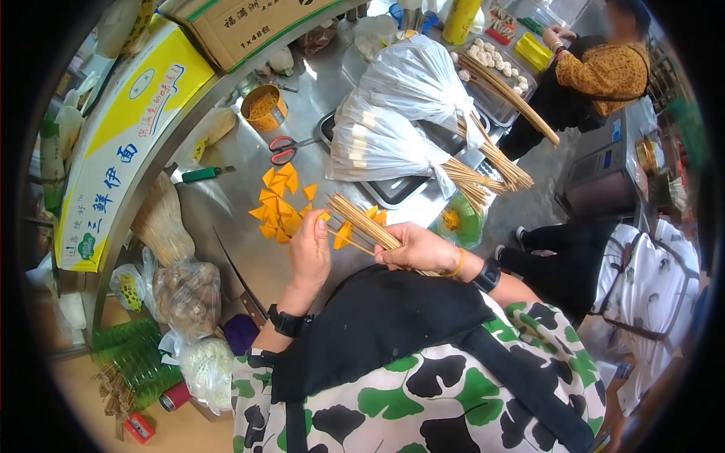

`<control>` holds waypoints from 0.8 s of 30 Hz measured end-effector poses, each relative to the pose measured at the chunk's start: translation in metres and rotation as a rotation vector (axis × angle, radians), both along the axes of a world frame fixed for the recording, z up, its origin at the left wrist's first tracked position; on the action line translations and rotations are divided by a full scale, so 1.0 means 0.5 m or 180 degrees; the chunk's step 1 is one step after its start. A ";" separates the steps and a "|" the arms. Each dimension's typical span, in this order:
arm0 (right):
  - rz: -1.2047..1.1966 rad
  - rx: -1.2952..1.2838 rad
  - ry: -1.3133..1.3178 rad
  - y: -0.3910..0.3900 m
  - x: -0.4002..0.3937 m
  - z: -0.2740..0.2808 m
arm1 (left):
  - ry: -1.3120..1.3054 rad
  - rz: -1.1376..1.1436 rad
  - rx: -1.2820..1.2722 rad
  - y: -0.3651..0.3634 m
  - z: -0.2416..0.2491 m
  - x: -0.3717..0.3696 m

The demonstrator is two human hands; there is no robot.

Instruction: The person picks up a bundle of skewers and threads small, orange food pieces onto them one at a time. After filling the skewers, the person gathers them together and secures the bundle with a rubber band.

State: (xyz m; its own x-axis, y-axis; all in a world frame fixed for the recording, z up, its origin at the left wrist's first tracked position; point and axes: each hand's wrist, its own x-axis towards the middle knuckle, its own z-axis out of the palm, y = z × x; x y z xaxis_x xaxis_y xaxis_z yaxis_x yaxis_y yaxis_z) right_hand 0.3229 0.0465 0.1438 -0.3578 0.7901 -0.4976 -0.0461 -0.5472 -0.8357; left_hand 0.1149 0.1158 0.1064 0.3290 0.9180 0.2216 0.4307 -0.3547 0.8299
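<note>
While the right grip [411, 248] clasps jutting sticks [359, 214], the left grip [310, 245] pinches orange food [325, 216].

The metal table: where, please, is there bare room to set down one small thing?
Two patches of the metal table look bare: one between the green-handled tool and the orange pieces; a smaller one beyond the scissors, between the round tin and white bags. It is crowded around those bags and their skewers.

Glare is thrown back by the brightly lit steel countertop [226, 204] and white plastic bags [414, 79]. Bamboo skewers [366, 220] are rendered fairly sharply; edges are bowed by fisheye distortion, corners are blacked out, and a co-worker's head [628, 21] is blurred.
</note>
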 end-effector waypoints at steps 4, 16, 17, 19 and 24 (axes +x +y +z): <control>-0.0062 -0.0013 0.0027 0.001 -0.001 0.004 | 0.0096 0.0014 0.0007 -0.005 -0.004 0.002; -0.0103 0.0097 -0.0355 0.016 -0.016 -0.021 | 0.0564 -0.0078 0.0040 -0.011 -0.007 0.015; -0.0046 0.0151 -0.0424 0.020 -0.014 -0.030 | 0.0590 -0.0107 0.0074 -0.011 -0.010 0.019; 0.0027 0.0138 -0.0508 0.025 -0.014 -0.033 | 0.0644 -0.0231 0.0033 -0.008 -0.016 0.016; 0.0096 -0.0025 -0.0512 0.029 -0.005 -0.032 | 0.0587 -0.0627 -0.0984 0.000 -0.027 -0.017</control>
State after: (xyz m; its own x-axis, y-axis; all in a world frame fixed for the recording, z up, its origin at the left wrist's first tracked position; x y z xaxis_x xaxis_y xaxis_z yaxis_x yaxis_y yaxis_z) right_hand 0.3203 0.0612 0.1280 -0.2966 0.7761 -0.5566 0.1044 -0.5530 -0.8267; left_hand 0.1062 0.1159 0.0931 0.5135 0.8476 -0.1339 0.5309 -0.1912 0.8256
